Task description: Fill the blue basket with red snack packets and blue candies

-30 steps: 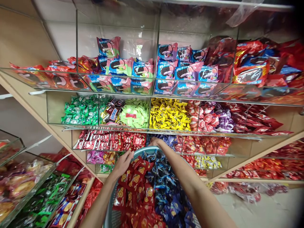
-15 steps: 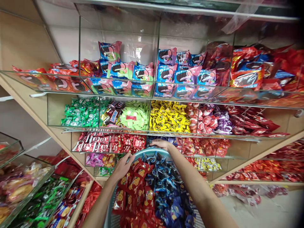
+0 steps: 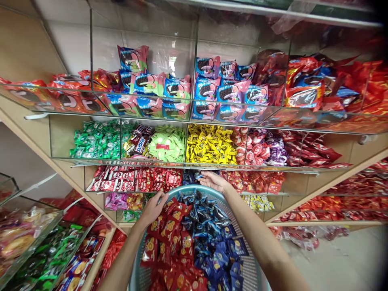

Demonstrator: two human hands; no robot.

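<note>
A teal plastic basket (image 3: 138, 252) is in front of me, tilted toward the shelves. Orange-printed red packets (image 3: 169, 238) fill its left side; dark blue wrapped candies (image 3: 209, 218) and blue packets (image 3: 222, 258) lie on the right. My left hand (image 3: 155, 206) is closed on the far left rim. Just beyond the far rim, my right hand (image 3: 214, 180) reaches to the compartment of dark blue candies (image 3: 189, 177), which it partly hides. A small bit of blue wrapper shows at its pinched fingertips; the rest of that piece is hard to make out.
Glass-fronted shelves rise ahead, with cookie packs (image 3: 178, 87) on top. Below them are green candies (image 3: 97, 139), yellow candies (image 3: 210, 143) and red-white packets (image 3: 113, 178). More bins (image 3: 39, 242) stand at lower left, and red packets (image 3: 321, 208) at right.
My right hand has come off the far rim area to the shelf compartment, and blue now shows at its fingertips. The view has shifted slightly; my left hand stays on the rim.
</note>
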